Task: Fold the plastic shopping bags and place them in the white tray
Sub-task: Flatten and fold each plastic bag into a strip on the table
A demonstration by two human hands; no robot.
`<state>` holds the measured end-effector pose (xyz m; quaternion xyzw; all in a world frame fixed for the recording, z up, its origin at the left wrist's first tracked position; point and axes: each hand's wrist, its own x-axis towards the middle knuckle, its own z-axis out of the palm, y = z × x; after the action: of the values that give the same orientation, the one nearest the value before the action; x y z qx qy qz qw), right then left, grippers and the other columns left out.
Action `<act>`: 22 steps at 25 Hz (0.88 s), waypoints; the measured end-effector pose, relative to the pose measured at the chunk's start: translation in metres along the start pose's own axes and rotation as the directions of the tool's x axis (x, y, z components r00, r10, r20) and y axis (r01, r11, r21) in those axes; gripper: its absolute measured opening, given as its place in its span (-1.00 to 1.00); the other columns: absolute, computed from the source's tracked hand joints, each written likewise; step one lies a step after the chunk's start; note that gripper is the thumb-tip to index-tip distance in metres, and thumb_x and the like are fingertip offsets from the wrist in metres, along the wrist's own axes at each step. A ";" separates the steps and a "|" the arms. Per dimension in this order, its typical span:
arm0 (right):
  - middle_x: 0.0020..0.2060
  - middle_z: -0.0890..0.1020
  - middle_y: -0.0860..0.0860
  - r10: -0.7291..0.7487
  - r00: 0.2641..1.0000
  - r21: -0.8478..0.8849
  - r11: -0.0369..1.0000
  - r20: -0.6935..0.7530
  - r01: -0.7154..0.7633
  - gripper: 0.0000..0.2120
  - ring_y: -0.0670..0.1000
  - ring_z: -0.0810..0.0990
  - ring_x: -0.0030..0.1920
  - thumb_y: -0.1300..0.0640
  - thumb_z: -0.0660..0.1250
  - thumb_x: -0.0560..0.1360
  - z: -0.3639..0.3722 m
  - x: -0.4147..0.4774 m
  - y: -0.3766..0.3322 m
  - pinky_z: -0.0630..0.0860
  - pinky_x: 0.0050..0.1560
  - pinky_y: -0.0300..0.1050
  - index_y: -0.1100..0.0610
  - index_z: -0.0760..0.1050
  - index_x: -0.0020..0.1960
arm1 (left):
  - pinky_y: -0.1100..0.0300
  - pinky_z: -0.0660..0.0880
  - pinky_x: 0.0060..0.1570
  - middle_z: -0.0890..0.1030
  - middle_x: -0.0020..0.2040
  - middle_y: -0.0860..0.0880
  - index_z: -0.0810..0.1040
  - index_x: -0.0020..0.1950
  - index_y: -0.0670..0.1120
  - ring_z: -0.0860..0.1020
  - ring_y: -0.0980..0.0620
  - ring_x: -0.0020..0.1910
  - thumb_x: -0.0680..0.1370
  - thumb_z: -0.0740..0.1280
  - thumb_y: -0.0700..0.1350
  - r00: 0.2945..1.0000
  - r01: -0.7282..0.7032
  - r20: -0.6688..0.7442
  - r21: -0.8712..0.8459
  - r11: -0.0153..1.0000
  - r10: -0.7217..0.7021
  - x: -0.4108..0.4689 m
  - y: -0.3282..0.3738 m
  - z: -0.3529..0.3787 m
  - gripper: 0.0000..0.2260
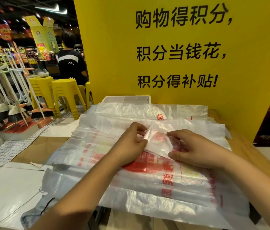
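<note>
While both hands meet over the middle of the worktop point(244, 152), the left hand point(131, 140) pinches the left edge of a small, partly folded plastic bag point(158, 141) between thumb and fingers, and the right hand point(195, 150) grips the bag's right side with curled fingers and thumb. That bag lies on top of a spread pile of flat shopping bags point(147, 181) with red print, which covers most of the worktop and overhangs its near edge. At the far edge, against the yellow sign board point(114, 63), sits the white tray point(112, 99), its front partly covered by plastic.
</note>
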<state>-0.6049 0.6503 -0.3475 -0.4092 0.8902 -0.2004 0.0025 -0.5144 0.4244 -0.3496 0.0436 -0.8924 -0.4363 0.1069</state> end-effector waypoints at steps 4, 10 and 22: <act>0.13 0.56 -0.16 0.051 0.990 0.056 0.997 -0.128 -0.044 -0.60 -0.13 0.55 0.08 -0.24 0.36 0.50 -0.005 0.022 -0.016 0.50 0.09 -0.15 -0.07 0.50 0.24 | -0.07 0.59 -0.09 0.69 -0.03 -0.06 0.54 0.14 0.10 0.64 -0.20 -0.08 0.62 0.25 -0.20 0.999 0.037 -0.003 -0.197 0.980 -0.038 -0.001 -0.005 0.000 -0.78; -0.15 0.65 -0.12 0.096 0.995 0.214 0.972 0.038 -0.102 -0.76 -0.14 0.60 -0.17 -0.18 0.48 0.43 -0.008 0.053 -0.036 0.49 -0.14 -0.23 -0.11 0.62 0.04 | -0.02 0.60 0.02 0.70 -0.01 0.02 0.55 0.09 0.07 0.68 -0.07 -0.03 0.61 0.34 -0.17 1.000 0.000 -0.014 -0.253 0.967 -0.003 -0.001 -0.011 0.000 -0.86; -0.23 0.66 0.17 0.469 0.883 0.839 0.478 0.008 -0.261 -0.97 0.03 0.70 -0.29 0.32 0.32 0.56 -0.085 0.058 0.011 0.68 -0.25 -0.14 0.28 0.48 -0.04 | 0.21 0.37 0.32 0.38 0.33 0.20 0.39 0.38 0.18 0.40 0.25 0.26 0.63 0.18 0.17 0.954 -0.175 0.286 0.308 0.935 0.084 0.001 -0.012 -0.007 -0.67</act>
<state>-0.6658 0.6448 -0.2640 -0.1346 0.7535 -0.6291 0.1354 -0.5143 0.4114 -0.3551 -0.0581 -0.9598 -0.2746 0.0050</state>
